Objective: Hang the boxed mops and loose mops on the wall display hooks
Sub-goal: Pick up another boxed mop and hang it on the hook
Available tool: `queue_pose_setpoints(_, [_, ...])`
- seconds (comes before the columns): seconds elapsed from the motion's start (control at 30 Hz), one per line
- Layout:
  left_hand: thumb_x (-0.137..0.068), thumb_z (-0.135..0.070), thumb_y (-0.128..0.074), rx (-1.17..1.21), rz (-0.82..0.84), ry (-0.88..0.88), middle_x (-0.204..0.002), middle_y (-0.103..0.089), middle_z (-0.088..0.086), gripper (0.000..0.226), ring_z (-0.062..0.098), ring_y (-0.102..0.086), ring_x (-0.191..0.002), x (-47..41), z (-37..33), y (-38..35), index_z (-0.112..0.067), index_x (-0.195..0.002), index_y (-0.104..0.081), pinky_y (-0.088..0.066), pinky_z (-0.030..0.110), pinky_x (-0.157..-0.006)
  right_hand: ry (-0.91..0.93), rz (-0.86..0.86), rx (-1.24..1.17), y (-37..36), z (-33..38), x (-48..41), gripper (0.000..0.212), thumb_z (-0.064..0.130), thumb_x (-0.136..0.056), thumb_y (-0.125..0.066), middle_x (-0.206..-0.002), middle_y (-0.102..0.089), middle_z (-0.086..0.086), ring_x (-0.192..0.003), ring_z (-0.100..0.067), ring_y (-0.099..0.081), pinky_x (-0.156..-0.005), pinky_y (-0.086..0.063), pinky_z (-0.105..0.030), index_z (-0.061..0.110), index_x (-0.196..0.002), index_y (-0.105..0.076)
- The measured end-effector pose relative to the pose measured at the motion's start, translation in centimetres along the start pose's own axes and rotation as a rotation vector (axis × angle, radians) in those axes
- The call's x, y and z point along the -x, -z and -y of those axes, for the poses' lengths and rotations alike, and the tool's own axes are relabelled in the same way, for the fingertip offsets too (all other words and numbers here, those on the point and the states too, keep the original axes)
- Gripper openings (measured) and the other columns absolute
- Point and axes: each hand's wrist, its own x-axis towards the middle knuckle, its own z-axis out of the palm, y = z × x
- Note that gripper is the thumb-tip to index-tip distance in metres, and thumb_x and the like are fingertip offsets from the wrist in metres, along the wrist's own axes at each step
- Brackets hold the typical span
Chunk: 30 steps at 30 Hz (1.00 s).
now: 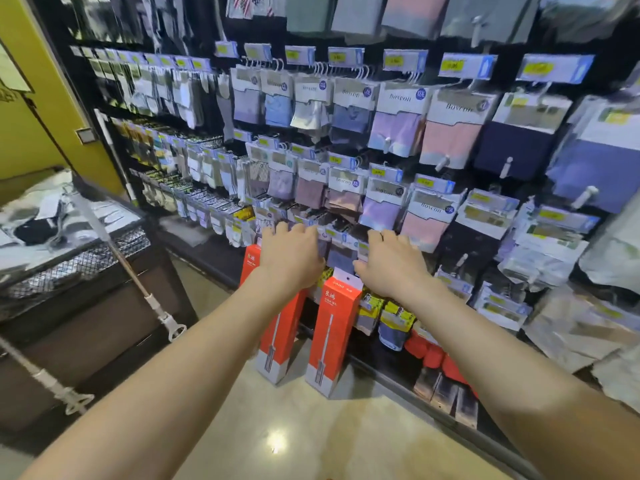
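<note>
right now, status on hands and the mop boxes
Left hand, right hand both up at the hooks, holding nothing. Two red mop boxes standing below. Hanging packets crowd the hooks.

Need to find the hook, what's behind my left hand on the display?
Behind the left hand: the top of a red mop box and small hanging packets. Any hook there is covered.

Even, fairly bright overhead light; one glare spot on the glossy floor [276, 441]. Heavy wide-angle bowing toward the edges. Wall display [398, 140] packets smeared and soft, worst at top and right. Shadows faint.
</note>
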Motion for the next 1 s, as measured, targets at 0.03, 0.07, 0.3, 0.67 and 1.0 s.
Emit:
queue_pose_setpoints(0.03, [-0.100, -0.040, -0.053, -0.004, 0.011, 0.001, -0.146, -0.055, 0.009, 0.051, 0.037, -0.045, -0.137, -1.7, 0.3, -0.5, -0.016, -0.145, -0.048, -0.032, 0.051, -0.114, 0.001, 0.003, -0.008, -0.5, -0.1, -2.0, 0.064, 0.048, -0.102, -0.050, -0.152, -0.043, -0.016, -0.138, -0.042, -0.040, -0.110, -0.041, -0.054, 0.009, -0.152, -0.037])
queue_pose_setpoints(0.07, [-0.100, -0.039, -0.053, -0.008, 0.025, 0.001, -0.146, -0.055, 0.009, 0.052, 0.037, -0.045, -0.137, -3.5, 0.6, -0.9, -0.016, -0.146, -0.047, -0.032, 0.051, -0.114, 0.002, 0.005, -0.014, -0.9, -0.1, -3.9, 0.065, 0.048, -0.102, -0.050, -0.153, -0.043, -0.016, -0.139, -0.042, -0.040, -0.110, -0.041, -0.054, 0.009, -0.153, -0.036])
queue_pose_setpoints(0.3, [-0.100, -0.039, -0.052, -0.009, 0.106, 0.030, -0.145, -0.055, 0.009, 0.048, 0.038, -0.045, -0.137, -14.2, 2.9, -4.1, -0.015, -0.141, -0.048, -0.031, 0.053, -0.115, 0.021, 0.073, -0.007, -4.3, -0.2, -15.2, 0.065, 0.049, -0.103, -0.051, -0.151, -0.044, -0.017, -0.139, -0.043, -0.040, -0.107, -0.040, -0.055, 0.008, -0.152, -0.036])
queue_pose_setpoints(0.67, [-0.100, -0.043, -0.053, 0.043, 0.192, -0.024, -0.143, -0.057, 0.008, 0.049, 0.037, -0.048, -0.135, -25.1, 6.7, -11.5, -0.014, -0.140, -0.050, -0.037, 0.050, -0.107, -0.058, 0.186, 0.014, -10.7, -0.3, -25.0, 0.065, 0.050, -0.102, -0.051, -0.150, -0.045, -0.017, -0.137, -0.041, -0.042, -0.111, -0.038, -0.053, 0.010, -0.151, -0.037])
queue_pose_setpoints(1.0, [-0.099, -0.043, -0.054, 0.075, 0.339, -0.236, -0.145, -0.055, 0.010, 0.051, 0.037, -0.044, -0.138, -33.9, 8.9, -19.3, -0.013, -0.140, -0.051, -0.036, 0.051, -0.113, -0.260, 0.315, 0.030, -16.2, 0.9, -30.5, 0.060, 0.048, -0.103, -0.047, -0.148, -0.046, -0.017, -0.133, -0.039, -0.044, -0.105, -0.042, -0.050, 0.009, -0.149, -0.039])
